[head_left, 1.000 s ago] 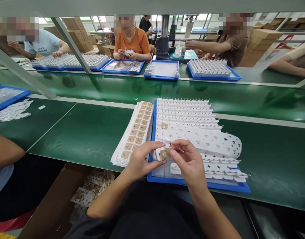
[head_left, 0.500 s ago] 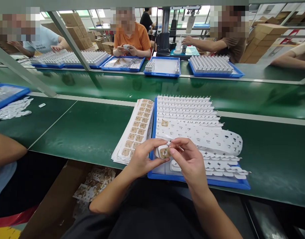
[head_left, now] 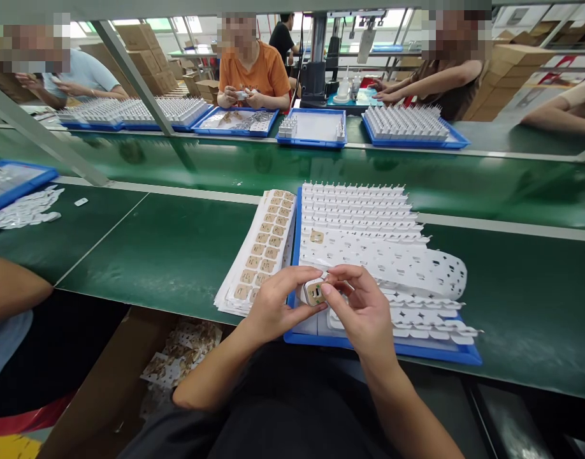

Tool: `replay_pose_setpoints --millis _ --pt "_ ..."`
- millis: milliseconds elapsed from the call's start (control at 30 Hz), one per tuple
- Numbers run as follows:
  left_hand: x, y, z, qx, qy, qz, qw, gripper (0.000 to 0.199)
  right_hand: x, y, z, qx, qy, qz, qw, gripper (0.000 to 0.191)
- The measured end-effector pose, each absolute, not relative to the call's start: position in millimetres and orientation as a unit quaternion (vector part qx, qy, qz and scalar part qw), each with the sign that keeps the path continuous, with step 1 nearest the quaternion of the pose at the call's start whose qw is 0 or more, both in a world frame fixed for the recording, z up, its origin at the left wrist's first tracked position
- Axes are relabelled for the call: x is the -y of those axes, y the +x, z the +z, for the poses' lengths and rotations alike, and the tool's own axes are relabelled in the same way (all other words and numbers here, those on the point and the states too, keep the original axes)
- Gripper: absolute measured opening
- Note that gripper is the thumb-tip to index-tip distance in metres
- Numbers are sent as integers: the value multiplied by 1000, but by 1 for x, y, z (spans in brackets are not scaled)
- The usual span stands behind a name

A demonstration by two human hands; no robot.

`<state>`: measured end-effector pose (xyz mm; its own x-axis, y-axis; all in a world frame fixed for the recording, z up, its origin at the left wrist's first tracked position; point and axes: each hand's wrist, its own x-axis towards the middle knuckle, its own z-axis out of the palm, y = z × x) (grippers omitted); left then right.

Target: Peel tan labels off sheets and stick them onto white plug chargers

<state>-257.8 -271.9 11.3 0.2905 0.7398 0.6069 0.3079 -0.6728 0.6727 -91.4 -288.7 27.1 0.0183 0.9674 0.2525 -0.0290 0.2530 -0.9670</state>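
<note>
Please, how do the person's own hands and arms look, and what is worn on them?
The left hand and right hand are bare, with no glove, ring or watch in view. The forearms are bare too. A dark sleeve seems to end near the left elbow; no right sleeve shows.

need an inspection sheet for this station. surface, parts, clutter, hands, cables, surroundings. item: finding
Surface: green benchtop, shiny.
Job's things: white housing with tan face, in hand; tan-label sheets stacked left of the blue tray; perforated white sheet lies across the tray, one tan label on it.
Clutter: loose white pieces at far left; scraps in a carton below.
Hands: left hand grips the housing; right hand has its thumb on the face, grip unclear.
Cables: near benchtop, nothing seen; dark cable beside background machine column.
Surroundings: co-workers opposite, one in orange shirt; stacked cartons behind.
</note>
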Motion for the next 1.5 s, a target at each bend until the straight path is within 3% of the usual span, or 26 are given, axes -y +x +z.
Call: replay_pose_setpoints --millis 433,700,867,1000,1233,1367,1500 --pt "273 -257 15 -346 771 498 194 39 291 -98 27 575 -470 368 559 16" --pt "272 -257 10 -341 760 527 169 39 289 -103 28 676 -467 198 535 32" --pt "273 -255 1 -334 725 570 193 50 288 -102 26 645 -423 362 524 36" --pt "275 -253 -2 -333 702 599 192 49 287 -103 19 582 -357 472 558 22" --pt "275 -250 -11 -324 702 609 177 54 286 -109 11 537 -350 495 586 14" --pt "272 -246 -14 -297 714 620 128 51 290 -120 14 506 -335 515 605 28" --pt "272 -244 -13 -285 719 629 82 50 290 -125 14 457 -323 533 635 13"
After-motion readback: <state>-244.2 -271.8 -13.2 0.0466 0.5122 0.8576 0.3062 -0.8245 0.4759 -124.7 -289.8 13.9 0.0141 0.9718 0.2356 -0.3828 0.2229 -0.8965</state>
